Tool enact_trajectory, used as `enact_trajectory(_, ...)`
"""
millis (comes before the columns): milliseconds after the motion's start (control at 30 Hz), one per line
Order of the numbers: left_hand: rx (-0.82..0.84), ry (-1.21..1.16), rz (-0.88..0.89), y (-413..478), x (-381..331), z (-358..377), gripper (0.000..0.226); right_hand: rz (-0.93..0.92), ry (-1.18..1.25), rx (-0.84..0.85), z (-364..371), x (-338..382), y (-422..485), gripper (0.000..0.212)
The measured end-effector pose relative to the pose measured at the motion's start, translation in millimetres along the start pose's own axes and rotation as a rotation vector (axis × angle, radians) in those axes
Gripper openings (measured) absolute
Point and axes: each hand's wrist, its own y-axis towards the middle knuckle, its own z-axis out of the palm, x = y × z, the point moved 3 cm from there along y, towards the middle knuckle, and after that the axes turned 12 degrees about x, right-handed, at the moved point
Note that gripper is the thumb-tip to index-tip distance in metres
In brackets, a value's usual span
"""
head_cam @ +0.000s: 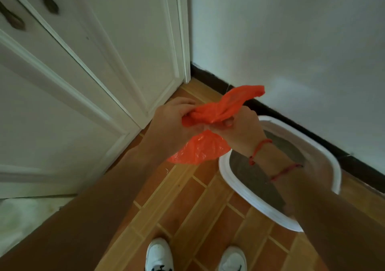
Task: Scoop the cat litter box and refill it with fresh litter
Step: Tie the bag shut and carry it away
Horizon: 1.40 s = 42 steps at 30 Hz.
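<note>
Over tiled floor (187,197), left hand (168,125) and right hand (243,129) grip orange bag (220,108) between them, near litter box (226,170).

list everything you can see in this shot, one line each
plastic bag: 1, orange, gripped between both hands
litter box: 1, white, floor by right wall
litter: 1 layer, grey, inside box
cabinet doors: 2, white, left
handles: 2, dark, top left
floor: 1, orange-brown tiles, underfoot
wall: 1, white, right
baseboard: 1, black, foot of wall
shoes: 2, white, bottom edge
bracelets: 2, red string, right wrist
left hand: 1, bare, gripping bag
right hand: 1, bare, gripping bag
</note>
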Motion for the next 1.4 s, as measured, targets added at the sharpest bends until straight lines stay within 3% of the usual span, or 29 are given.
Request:
enact_trajectory(100,0.037,0.019,0.034,-1.1,-50.2,-44.0,0.046,0.042,-0.052,-0.002,-54.5,44.5,-16.0,0.014)
enact_trajectory(267,0.042,0.035,0.074,6.3,-132.8,-114.4,0.035,0.093,-0.107,-0.016,-143.3,118.1,-42.9,0.026)
enact_trajectory(567,0.077,0.022,0.077,3.1,-270.2,-209.4,0.032,0.185,-0.130,-0.150,-271.5,210.9,-108.3,0.023)
enact_trajectory(667,0.071,0.026,0.124,-2.2,-312.1,-228.3,0.022,0.265,-0.167,-0.118,-299.8,223.0,-130.4,0.040)
enact_trajectory(733,0.080,0.013,0.140,-6.2,-336.3,-236.2,0.019,0.289,-0.178,-0.121,-317.4,230.2,-147.0,0.047)
enact_trajectory(900,0.109,0.012,0.178,-9.2,-385.6,-245.7,0.021,0.205,0.012,-0.219,-365.1,246.7,-193.6,0.013)
enact_trajectory(1033,0.160,-0.042,0.197,-4.4,-420.9,-242.7,0.019,0.189,0.056,-0.234,-392.5,247.1,-224.9,0.025)
enact_trajectory(1400,0.313,-0.107,0.366,-4.7,-512.7,-205.7,0.018,0.381,0.125,-0.495,-427.2,229.1,-323.9,0.020)
